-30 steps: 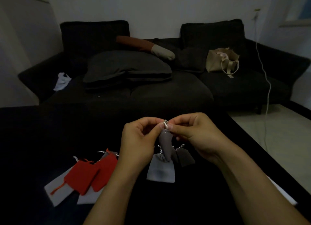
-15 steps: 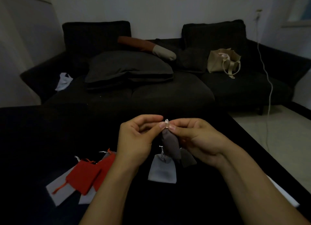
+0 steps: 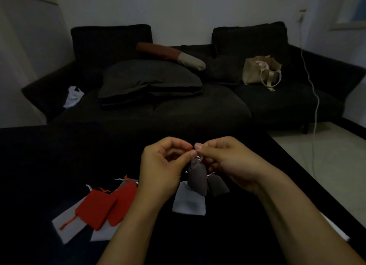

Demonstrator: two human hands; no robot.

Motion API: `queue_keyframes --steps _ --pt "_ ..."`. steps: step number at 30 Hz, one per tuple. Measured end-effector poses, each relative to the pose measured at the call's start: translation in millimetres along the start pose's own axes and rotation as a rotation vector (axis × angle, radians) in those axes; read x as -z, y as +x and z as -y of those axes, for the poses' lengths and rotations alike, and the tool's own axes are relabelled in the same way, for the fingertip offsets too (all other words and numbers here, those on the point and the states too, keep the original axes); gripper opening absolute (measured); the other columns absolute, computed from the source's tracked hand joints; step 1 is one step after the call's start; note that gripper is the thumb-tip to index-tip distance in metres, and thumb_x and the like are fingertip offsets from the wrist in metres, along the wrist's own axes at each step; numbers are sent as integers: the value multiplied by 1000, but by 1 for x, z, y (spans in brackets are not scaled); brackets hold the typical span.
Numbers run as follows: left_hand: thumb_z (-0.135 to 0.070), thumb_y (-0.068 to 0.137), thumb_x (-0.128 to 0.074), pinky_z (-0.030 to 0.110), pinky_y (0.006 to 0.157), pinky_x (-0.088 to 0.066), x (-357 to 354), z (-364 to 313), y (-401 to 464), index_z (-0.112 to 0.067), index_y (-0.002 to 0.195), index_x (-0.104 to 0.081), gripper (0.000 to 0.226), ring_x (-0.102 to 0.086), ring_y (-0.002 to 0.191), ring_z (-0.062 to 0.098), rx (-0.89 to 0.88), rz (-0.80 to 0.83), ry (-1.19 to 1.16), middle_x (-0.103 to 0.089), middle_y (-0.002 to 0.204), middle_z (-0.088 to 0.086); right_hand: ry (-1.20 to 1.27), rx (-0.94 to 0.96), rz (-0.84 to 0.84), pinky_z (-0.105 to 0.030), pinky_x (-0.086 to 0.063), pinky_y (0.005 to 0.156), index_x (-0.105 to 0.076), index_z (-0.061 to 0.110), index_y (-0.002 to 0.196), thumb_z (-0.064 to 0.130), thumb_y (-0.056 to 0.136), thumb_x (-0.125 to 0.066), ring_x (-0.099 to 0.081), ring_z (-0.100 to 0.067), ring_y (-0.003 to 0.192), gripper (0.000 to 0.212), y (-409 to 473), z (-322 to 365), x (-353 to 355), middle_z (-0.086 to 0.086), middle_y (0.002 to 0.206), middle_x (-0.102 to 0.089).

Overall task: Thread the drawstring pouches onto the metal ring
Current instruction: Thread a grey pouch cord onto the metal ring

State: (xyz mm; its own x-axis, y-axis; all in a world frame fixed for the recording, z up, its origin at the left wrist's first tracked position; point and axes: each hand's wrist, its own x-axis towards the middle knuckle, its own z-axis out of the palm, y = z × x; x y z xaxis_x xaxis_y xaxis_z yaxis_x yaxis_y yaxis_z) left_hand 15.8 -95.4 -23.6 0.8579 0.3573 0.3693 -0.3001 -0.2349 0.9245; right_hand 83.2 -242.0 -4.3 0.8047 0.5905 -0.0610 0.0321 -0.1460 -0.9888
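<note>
grey-brown cloth drawstring pouch (image 3: 197, 176) hangs from small silver metal ring (image 3: 198, 157), pinched by left hand (image 3: 161, 168) and right hand (image 3: 227, 161); pouch mouth cinched, contents unseen.

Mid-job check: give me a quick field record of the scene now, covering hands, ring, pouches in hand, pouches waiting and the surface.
left hand: fingertips pinch at the metal ring
right hand: fingertips pinch at the ring from the other side
metal ring: small, mostly hidden between the fingertips
dark grey pouch: hangs below the ring
second dark pouch: behind it, attachment unclear
light grey pouch: below the hands; whether hanging or lying, cannot tell
red pouches: two, overlapping, on the table to the left
pale pouches: lying partly under the red ones
table: dark
</note>
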Motion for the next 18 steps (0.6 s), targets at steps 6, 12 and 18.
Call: queue_keyframes --steps 6,12,18 --pt "3 76 -77 14 63 -53 0 0 -1 -12 79 -72 16 -73 72 8 17 -29 -19 -75 75 0 26 36 58 -26 -48 74 -70 -4 98 15 96 -57 -61 -20 85 24 -3 -2 5 -14 91 -68" --pt "4 77 -76 14 67 -54 0 -2 0 -13 80 -73 17 -73 75 7 -93 -10 76 -76 76 -2 74 0 51 -30 -45 78 -71 -1 97 12 99 -52 -59 -22 85 24 -3 -2 0 -16 91 -67" --pt "1 78 -76 11 70 -52 7 0 1 -14 86 -80 17 -72 76 -1 -229 61 248 -76 78 -10 171 -54 4 -18 -44 61 -68 9 78 8 96 -54 -57 -9 66 23 -1 0 -5 -6 74 -65"
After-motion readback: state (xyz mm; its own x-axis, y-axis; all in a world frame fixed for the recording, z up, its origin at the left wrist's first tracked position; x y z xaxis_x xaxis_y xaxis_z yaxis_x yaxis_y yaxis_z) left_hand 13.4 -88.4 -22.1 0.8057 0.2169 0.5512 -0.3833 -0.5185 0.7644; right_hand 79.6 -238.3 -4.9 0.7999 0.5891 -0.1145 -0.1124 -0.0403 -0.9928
